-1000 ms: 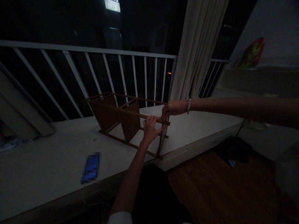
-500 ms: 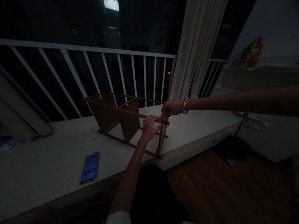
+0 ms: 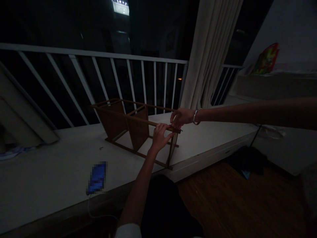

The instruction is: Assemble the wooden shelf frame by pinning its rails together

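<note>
On the ledge [image 3: 210, 132], the rack [image 3: 138, 130] is laid sideways, its rail [image 3: 141, 119] clasped by the left hand [image 3: 159, 137]; the shiny rod seen earlier by the right hand [image 3: 184, 116] is now obscured, so what is held there cannot be told.

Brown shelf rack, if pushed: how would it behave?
The brown shelf rack is probably stiff: straight rails joined by flat panels. Likely light for its size: mostly open frame. Should slide rather than roll, lying on straight rails.
</note>
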Demonstrator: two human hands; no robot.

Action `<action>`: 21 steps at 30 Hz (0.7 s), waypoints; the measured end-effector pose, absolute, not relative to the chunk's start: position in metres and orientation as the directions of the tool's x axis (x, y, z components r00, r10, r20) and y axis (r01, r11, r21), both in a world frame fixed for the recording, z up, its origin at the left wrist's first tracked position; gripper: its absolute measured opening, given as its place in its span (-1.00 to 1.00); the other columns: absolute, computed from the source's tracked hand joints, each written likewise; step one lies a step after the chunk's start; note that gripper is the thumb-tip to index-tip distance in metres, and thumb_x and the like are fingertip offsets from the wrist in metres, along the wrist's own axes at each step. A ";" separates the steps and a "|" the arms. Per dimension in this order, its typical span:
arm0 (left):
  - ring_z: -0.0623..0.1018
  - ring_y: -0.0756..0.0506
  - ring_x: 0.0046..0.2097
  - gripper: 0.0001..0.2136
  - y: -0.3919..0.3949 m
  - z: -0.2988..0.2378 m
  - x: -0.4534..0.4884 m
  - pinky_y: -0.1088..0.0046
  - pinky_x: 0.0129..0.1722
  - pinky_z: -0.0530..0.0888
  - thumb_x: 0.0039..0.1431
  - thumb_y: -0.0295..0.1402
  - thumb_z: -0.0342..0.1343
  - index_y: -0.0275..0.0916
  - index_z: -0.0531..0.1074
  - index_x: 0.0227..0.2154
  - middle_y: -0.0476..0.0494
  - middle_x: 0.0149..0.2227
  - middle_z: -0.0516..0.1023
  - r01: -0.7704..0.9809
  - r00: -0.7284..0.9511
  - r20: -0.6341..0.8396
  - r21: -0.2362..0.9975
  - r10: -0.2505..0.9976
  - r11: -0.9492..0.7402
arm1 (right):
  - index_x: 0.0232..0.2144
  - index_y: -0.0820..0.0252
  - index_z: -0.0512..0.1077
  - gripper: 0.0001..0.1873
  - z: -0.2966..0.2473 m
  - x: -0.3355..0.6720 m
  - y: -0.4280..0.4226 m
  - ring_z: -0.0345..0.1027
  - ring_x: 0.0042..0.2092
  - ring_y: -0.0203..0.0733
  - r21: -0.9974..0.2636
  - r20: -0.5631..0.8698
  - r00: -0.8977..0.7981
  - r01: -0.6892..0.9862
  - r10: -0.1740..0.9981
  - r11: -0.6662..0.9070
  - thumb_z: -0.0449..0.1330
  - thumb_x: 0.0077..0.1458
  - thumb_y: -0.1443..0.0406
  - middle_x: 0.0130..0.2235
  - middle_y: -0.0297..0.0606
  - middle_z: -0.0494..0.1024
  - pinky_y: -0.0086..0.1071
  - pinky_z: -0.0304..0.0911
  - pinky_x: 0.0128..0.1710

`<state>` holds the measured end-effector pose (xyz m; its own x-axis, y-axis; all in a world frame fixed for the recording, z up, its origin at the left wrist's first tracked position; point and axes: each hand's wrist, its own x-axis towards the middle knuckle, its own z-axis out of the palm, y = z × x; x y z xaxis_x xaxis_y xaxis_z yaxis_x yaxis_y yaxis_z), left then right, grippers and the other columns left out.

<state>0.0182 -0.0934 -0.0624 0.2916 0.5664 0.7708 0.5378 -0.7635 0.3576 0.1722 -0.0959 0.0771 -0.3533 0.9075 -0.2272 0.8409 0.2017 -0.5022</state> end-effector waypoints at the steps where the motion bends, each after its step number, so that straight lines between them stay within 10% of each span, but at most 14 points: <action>1: 0.29 -0.13 -0.01 -0.70 -0.094 -0.062 0.018 0.31 -0.02 0.24 0.05 -0.21 0.10 -0.17 0.35 -0.15 -0.12 -0.14 0.40 0.538 0.294 0.770 0.356 0.566 -0.764 | -0.27 0.34 0.37 -0.73 0.076 0.174 -0.097 0.40 -0.38 -0.32 -0.497 -0.190 -0.399 0.827 0.897 0.262 0.18 -0.09 0.34 -0.37 -0.17 0.55 -0.54 0.26 -0.43; 21: 0.28 -0.12 -0.01 -0.73 -0.091 -0.065 0.019 0.31 -0.01 0.24 0.09 -0.26 0.07 -0.17 0.34 -0.13 -0.12 -0.13 0.39 0.547 0.302 0.769 0.344 0.564 -0.763 | -0.18 0.49 0.42 -0.52 0.085 0.176 -0.100 0.39 -0.31 -0.33 -0.243 -0.255 -0.590 0.806 0.766 0.539 -0.06 -0.20 0.60 -0.30 -0.13 0.55 -0.53 0.24 -0.33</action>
